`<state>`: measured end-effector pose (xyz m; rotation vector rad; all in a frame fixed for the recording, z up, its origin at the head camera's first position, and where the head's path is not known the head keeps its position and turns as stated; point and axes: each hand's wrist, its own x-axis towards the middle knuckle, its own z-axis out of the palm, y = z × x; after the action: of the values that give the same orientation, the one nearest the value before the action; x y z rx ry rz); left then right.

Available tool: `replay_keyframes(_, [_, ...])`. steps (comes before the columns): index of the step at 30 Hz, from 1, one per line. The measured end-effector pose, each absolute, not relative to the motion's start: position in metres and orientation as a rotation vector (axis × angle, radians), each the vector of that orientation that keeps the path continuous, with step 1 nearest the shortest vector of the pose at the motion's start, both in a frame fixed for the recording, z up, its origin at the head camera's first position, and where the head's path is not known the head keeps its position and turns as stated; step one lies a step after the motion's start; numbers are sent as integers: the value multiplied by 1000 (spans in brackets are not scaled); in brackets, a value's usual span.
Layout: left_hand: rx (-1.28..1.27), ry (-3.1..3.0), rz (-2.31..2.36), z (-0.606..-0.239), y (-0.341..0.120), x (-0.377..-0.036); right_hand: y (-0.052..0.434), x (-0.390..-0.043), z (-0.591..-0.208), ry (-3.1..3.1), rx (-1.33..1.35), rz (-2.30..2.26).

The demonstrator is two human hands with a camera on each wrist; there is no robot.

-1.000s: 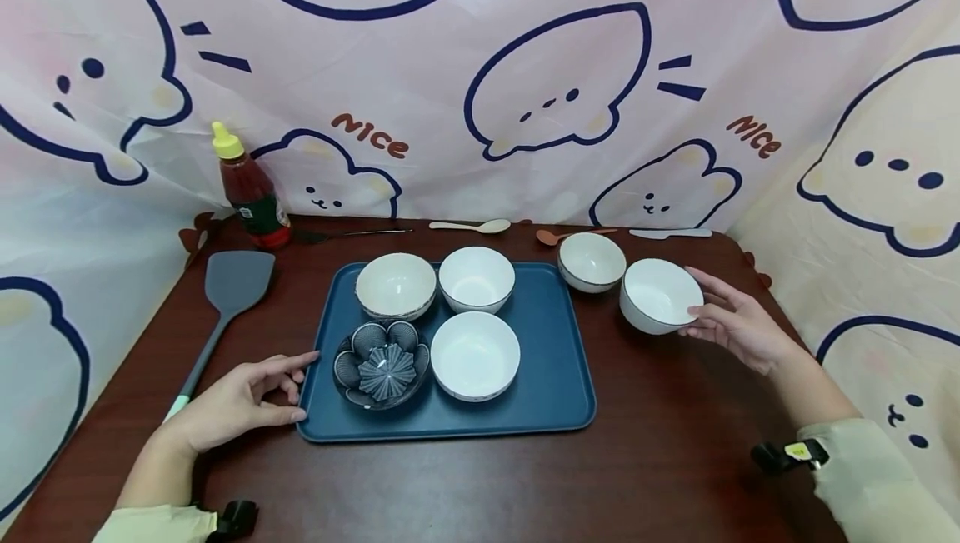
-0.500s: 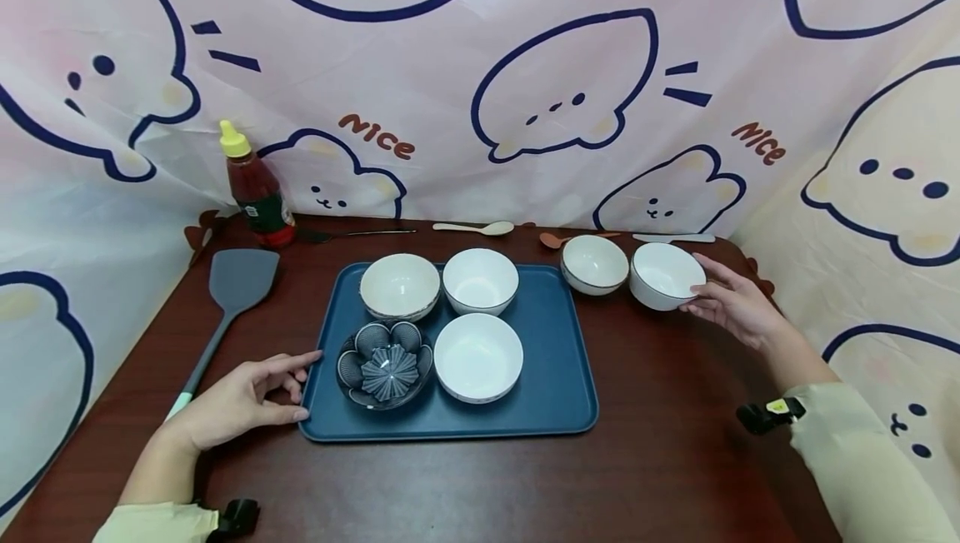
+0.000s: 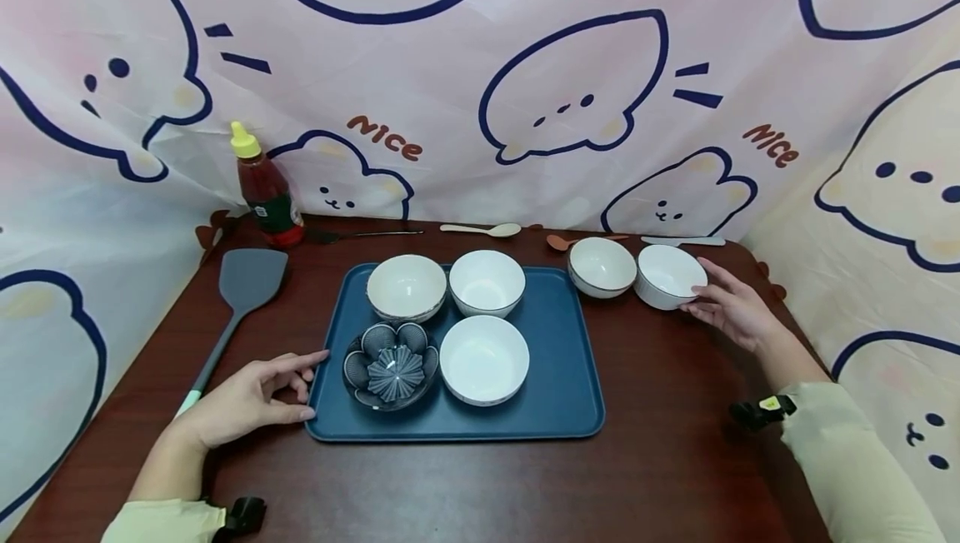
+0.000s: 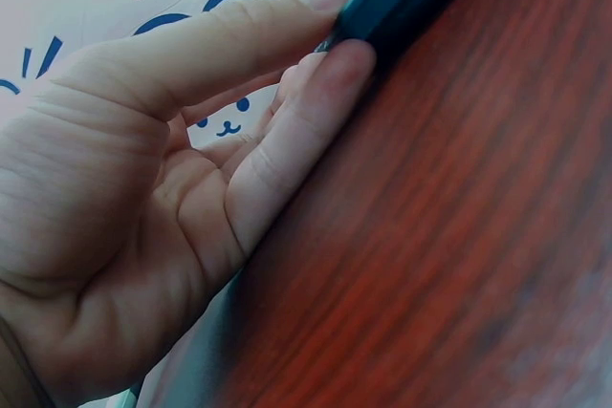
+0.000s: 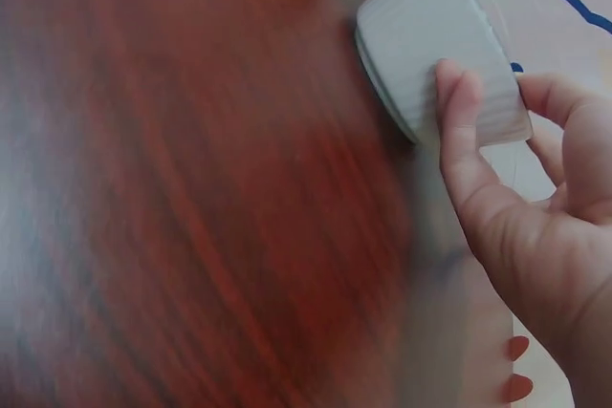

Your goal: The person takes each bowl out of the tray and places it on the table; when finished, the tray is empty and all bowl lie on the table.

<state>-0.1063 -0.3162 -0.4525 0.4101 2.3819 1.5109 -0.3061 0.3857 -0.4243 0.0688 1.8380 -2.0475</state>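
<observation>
My right hand (image 3: 731, 306) grips the near right side of a white bowl (image 3: 667, 278), thumb on its outer wall in the right wrist view. That bowl is close beside a smaller cream bowl (image 3: 602, 266) right of the tray. My left hand (image 3: 251, 401) touches the left edge of the blue tray (image 3: 558, 393), index finger and thumb spread apart along it. On the tray are a cream bowl (image 3: 407, 285), two white bowls (image 3: 487, 281), and a dark flower-shaped bowl (image 3: 392, 366) at front left.
A grey spatula (image 3: 251, 281) lies left of the tray, behind my left hand. A red sauce bottle (image 3: 267, 197) stands at the back left. A dark fork (image 3: 367, 235), white spoon (image 3: 487, 230), brown spoon (image 3: 562, 241) and white knife (image 3: 686, 241) line the back edge.
My right hand has moved the white bowl back, away from me, beside the small cream bowl. The left hand has stayed at the tray's edge; the view has shifted slightly.
</observation>
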Motion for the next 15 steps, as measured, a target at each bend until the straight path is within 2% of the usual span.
replay_keyframes(7, [427, 2405, 1497, -454, -317, -103, 395, -296, -425, 1821, 104, -2122])
replay_keyframes(15, [452, 2423, 1482, -454, -316, -106, 398, -276, -420, 1947, 26, -2070])
